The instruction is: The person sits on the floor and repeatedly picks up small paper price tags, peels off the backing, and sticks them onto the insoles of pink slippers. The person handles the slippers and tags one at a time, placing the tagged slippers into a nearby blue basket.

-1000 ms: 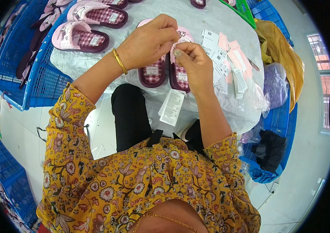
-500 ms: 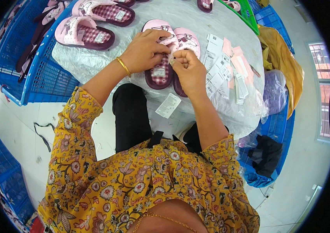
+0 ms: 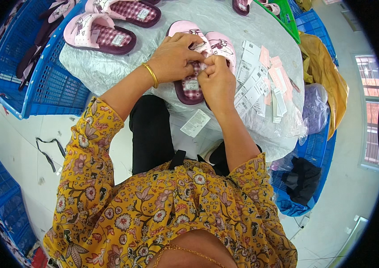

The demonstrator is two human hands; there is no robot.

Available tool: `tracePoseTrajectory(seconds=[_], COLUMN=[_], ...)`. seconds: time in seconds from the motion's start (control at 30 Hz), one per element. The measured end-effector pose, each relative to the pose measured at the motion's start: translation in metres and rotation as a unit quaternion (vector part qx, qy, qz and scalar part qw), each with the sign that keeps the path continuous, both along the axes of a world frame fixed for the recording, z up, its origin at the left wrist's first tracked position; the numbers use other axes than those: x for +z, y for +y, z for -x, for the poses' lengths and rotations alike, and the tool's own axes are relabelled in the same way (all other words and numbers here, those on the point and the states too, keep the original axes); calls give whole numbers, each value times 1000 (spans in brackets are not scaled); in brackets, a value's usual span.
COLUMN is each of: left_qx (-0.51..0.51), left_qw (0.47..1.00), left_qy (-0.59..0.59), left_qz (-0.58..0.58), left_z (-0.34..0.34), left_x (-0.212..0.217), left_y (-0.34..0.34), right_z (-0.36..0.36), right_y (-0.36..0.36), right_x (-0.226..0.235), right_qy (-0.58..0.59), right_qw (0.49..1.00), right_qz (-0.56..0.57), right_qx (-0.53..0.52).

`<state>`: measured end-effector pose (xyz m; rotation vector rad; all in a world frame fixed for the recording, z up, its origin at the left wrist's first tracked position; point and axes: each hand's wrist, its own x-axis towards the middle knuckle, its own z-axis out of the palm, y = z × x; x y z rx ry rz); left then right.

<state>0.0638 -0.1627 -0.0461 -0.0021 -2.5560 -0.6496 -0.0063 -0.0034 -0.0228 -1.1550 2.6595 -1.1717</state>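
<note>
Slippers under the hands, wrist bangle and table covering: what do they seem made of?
Slippers: soft-looking printed fabric, probably, given the matte pink uppers and checked, cloth-like insoles.
Bangle: polished gold-coloured metal by its bright shine; solid or plated, I can't tell.
Table covering: likely thin plastic film, translucent with shiny wrinkles.

On my left I see a big blue basket with lots of little holes. Lower down is a second blue basket. A thin black strap lies bent on the pale floor. A green crate is at the far right edge of the worktop. Past that edge I see a crumpled yellow-brown sheet and a see-through bag with purple stuff. A black cloth lies on a third blue basket. The wall has a window.
</note>
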Motion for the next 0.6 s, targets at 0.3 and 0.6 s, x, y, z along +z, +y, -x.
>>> tracePoseTrajectory(seconds=[0.3,0.6], left_qx=[8,-9], left_qw=[1000,996], left_qy=[18,-6], left_qz=[-6,92], left_z=[1,22], left_x=[-2,0], left_y=[2,-5], right_z=[1,2], right_y=[-6,-4], right_x=[-8,-10], right_qy=[78,74], right_qw=[996,997], right_qz=[-14,21], right_qx=[-27,-16])
